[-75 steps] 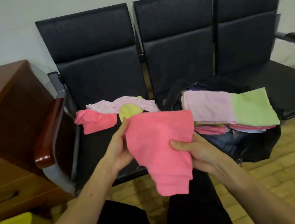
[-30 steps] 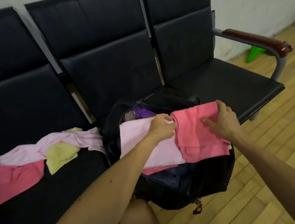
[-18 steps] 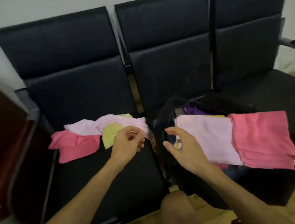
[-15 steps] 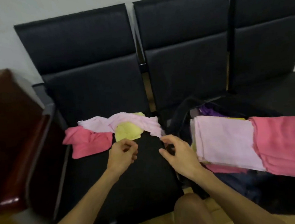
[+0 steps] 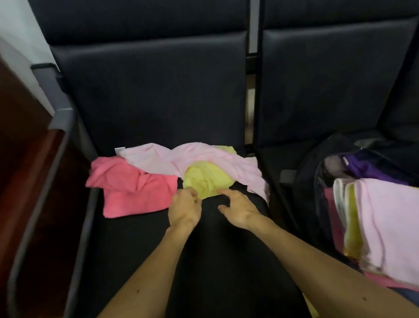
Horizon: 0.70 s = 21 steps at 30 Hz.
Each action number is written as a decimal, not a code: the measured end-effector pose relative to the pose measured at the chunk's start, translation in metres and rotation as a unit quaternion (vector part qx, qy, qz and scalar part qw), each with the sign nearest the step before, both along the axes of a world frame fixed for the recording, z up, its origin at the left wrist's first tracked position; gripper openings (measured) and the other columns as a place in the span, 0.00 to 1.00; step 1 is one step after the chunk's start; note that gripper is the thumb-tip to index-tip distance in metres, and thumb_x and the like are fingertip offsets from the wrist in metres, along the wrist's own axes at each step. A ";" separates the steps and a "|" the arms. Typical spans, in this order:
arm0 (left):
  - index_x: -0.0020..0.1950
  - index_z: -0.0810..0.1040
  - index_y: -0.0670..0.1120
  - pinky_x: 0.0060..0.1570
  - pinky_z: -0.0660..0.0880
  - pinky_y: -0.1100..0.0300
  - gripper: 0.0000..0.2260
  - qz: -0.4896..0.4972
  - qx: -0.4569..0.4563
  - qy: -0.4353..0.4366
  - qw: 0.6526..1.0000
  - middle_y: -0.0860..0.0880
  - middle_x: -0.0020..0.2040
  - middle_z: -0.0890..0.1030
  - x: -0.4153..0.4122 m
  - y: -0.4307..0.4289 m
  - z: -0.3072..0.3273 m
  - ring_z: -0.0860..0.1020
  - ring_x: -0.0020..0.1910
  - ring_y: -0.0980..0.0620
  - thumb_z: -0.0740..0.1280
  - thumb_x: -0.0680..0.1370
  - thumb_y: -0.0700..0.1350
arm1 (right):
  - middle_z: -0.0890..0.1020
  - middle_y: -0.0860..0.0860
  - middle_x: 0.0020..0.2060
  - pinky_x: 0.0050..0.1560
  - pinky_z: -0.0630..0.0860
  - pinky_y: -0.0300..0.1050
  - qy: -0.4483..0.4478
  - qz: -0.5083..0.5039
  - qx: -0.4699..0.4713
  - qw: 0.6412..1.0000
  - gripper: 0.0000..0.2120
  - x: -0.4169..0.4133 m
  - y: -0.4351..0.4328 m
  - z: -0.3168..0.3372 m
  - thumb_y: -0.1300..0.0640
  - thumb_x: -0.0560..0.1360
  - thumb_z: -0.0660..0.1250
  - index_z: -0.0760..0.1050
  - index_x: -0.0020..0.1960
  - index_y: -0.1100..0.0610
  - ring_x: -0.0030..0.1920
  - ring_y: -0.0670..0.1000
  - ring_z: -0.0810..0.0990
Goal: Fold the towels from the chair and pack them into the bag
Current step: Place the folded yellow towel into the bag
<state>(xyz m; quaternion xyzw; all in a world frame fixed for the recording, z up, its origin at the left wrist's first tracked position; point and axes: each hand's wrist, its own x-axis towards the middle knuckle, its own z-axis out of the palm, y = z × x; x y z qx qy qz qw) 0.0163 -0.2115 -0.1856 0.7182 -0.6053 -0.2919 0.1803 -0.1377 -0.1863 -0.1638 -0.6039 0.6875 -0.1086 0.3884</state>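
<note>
Three crumpled towels lie on the black chair seat [image 5: 140, 244]: a hot-pink towel [image 5: 133, 190] at the left, a pale pink towel [image 5: 198, 157] draped across the back, and a yellow towel [image 5: 207, 180] under it. My left hand [image 5: 185, 208] hovers at the yellow towel's near edge with fingers loosely curled, holding nothing. Beside it, my right hand [image 5: 237, 208] reaches toward the same edge with fingers spread. At the right, the black bag [image 5: 307, 176] stands unzipped with a folded pale pink towel [image 5: 404, 231] on top of a stack.
A dark wooden cabinet [image 5: 6, 139] stands at the left beside the chair's armrest [image 5: 31, 198]. A second black seat [image 5: 335, 78] lies behind the bag. Purple fabric [image 5: 369, 168] shows inside the bag.
The folded hot-pink towel was laid on the stack in the bag and let go. Both hands then moved left to the loose towels, and the view came closer to them.
</note>
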 end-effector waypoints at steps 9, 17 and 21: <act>0.42 0.74 0.45 0.42 0.70 0.56 0.06 0.041 -0.005 0.035 0.999 0.46 0.51 0.78 -0.002 -0.014 -0.044 0.75 0.44 0.48 0.61 0.78 0.40 | 0.53 0.53 0.78 0.71 0.62 0.59 0.208 0.117 -0.012 0.971 0.32 0.010 -0.025 -0.037 0.50 0.80 0.62 0.51 0.79 0.46 0.75 0.59 0.54; 0.51 0.80 0.42 0.49 0.75 0.53 0.06 -0.126 0.062 -0.156 0.978 0.44 0.53 0.81 0.006 0.028 -0.009 0.80 0.52 0.44 0.65 0.79 0.42 | 0.61 0.48 0.76 0.72 0.60 0.58 0.200 0.165 -0.014 0.966 0.30 0.008 0.028 -0.022 0.62 0.78 0.62 0.59 0.78 0.48 0.75 0.54 0.58; 0.38 0.79 0.45 0.46 0.77 0.51 0.10 -0.165 0.150 -0.102 0.969 0.48 0.40 0.79 0.029 0.079 0.017 0.80 0.42 0.47 0.67 0.78 0.46 | 0.76 0.52 0.65 0.65 0.68 0.48 0.132 0.131 -0.016 0.982 0.18 0.006 0.085 -0.011 0.59 0.77 0.63 0.72 0.66 0.51 0.67 0.55 0.72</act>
